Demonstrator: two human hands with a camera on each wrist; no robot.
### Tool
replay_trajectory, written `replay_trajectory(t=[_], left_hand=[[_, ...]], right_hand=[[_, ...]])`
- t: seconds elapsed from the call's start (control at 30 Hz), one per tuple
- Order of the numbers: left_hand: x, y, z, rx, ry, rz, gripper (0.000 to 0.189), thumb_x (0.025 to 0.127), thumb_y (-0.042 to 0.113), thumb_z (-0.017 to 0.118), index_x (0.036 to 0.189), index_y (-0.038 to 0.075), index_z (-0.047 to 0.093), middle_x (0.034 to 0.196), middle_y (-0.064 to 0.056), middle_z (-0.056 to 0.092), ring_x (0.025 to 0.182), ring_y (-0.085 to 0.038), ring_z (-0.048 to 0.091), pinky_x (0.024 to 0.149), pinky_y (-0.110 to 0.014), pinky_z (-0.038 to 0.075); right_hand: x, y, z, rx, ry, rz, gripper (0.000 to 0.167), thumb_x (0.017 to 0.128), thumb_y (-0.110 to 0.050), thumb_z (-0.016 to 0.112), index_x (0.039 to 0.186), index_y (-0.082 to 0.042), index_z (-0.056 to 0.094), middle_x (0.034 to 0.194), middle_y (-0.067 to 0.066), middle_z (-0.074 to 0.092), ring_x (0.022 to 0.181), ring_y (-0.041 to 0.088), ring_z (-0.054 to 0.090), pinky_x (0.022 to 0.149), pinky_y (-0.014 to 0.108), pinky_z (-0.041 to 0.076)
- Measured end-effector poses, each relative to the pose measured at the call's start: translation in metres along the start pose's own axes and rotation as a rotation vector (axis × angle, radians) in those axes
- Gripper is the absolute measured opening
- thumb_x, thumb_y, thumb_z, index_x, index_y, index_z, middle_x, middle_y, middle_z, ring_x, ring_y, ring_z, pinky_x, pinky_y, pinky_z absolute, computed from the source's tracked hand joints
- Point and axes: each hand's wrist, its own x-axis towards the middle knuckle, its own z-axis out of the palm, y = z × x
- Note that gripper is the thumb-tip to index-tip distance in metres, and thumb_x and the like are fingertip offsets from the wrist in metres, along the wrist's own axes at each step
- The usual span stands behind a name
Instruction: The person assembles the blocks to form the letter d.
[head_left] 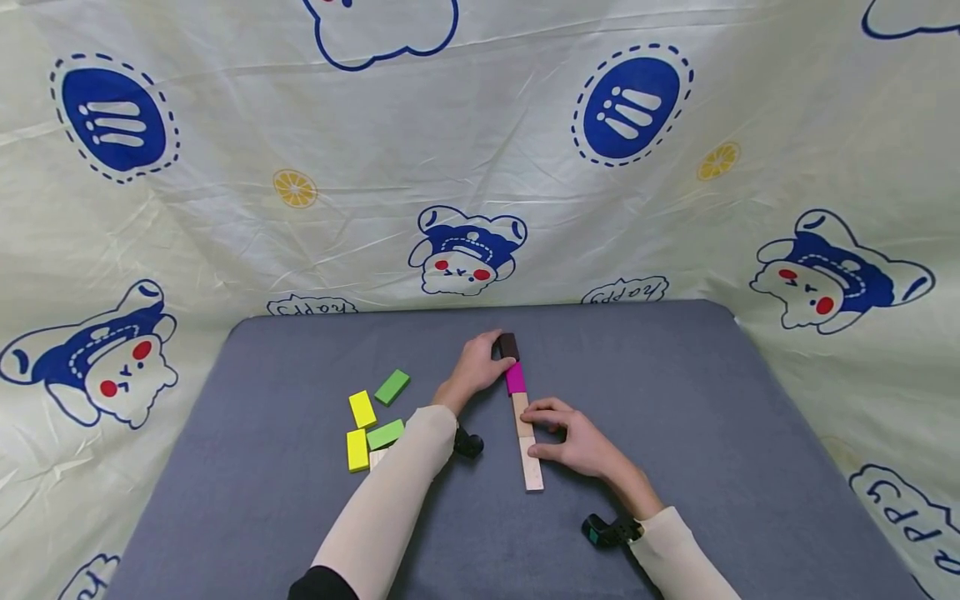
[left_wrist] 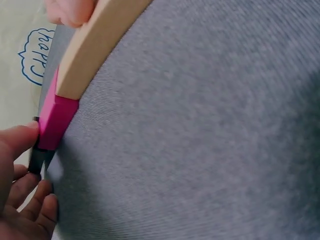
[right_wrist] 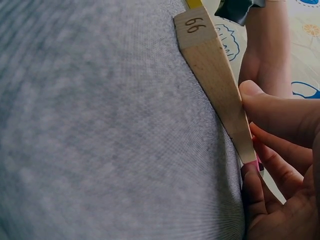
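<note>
A straight row of blocks runs away from me in the head view: two plain wooden blocks (head_left: 533, 473), a magenta block (head_left: 515, 379) and a dark block (head_left: 509, 346) at the far end. My left hand (head_left: 477, 364) pinches the dark block, its thumb near the seam with the magenta block (left_wrist: 56, 122). Bent over the plain wooden blocks from the right is my right hand (head_left: 576, 439), its thumb and fingertips touching them. In the right wrist view, the near wooden end (right_wrist: 197, 27) bears the printed digits 66; my right hand (right_wrist: 280, 150) partly hides the magenta block.
Left of my left forearm lie two yellow blocks (head_left: 357, 451), two green blocks (head_left: 392, 387) and a partly hidden pale block (head_left: 377, 457). All rest on a grey cloth-covered table (head_left: 262, 500). A printed white curtain (head_left: 525, 183) hangs behind its far edge.
</note>
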Motion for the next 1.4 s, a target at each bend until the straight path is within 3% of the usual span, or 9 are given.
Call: replay_trajectory(t=[0.13, 0.43, 0.63, 0.8, 1.4], left_hand=[[0.000, 0.000, 0.000, 0.009, -0.031, -0.002, 0.061, 0.102, 0.026, 0.065, 0.154, 0.003, 0.044, 0.158, -0.017, 0.047, 0.148, -0.033, 0.042, 0.121, -0.046, 0.035], [-0.001, -0.004, -0.002, 0.033, -0.025, 0.044, 0.054, 0.103, 0.020, 0.061, 0.152, 0.000, 0.047, 0.155, -0.018, 0.050, 0.144, -0.032, 0.047, 0.120, -0.044, 0.037], [-0.002, -0.006, -0.009, 0.011, -0.099, 0.074, 0.058, 0.098, 0.014, 0.067, 0.152, 0.003, 0.048, 0.152, -0.018, 0.053, 0.129, -0.032, 0.060, 0.111, -0.045, 0.046], [-0.004, -0.008, -0.011, 0.018, -0.138, 0.094, 0.061, 0.096, 0.016, 0.070, 0.151, 0.005, 0.049, 0.152, -0.018, 0.052, 0.131, -0.032, 0.059, 0.111, -0.045, 0.046], [-0.009, -0.007, -0.008, 0.029, -0.126, 0.058, 0.060, 0.097, 0.020, 0.070, 0.151, 0.007, 0.050, 0.153, -0.017, 0.051, 0.131, -0.032, 0.057, 0.115, -0.046, 0.041]], right_hand=[[0.000, 0.001, 0.000, 0.001, 0.007, -0.006, 0.046, 0.086, -0.023, 0.084, 0.129, -0.012, 0.071, 0.136, 0.005, 0.061, 0.128, 0.029, 0.055, 0.105, 0.037, 0.046], [0.001, -0.001, 0.000, 0.000, 0.011, -0.021, 0.046, 0.086, -0.020, 0.085, 0.128, -0.010, 0.072, 0.135, 0.007, 0.062, 0.127, 0.029, 0.056, 0.103, 0.036, 0.047], [0.000, -0.003, -0.003, 0.004, 0.018, -0.041, 0.046, 0.085, -0.018, 0.085, 0.128, -0.008, 0.072, 0.134, 0.008, 0.062, 0.125, 0.030, 0.058, 0.102, 0.035, 0.049], [0.000, -0.003, -0.003, 0.005, 0.017, -0.032, 0.046, 0.085, -0.019, 0.085, 0.128, -0.009, 0.072, 0.134, 0.007, 0.062, 0.124, 0.029, 0.058, 0.101, 0.033, 0.048], [-0.001, -0.004, -0.001, 0.017, 0.007, -0.034, 0.047, 0.085, -0.019, 0.085, 0.128, -0.009, 0.071, 0.134, 0.007, 0.062, 0.125, 0.028, 0.057, 0.103, 0.033, 0.048]])
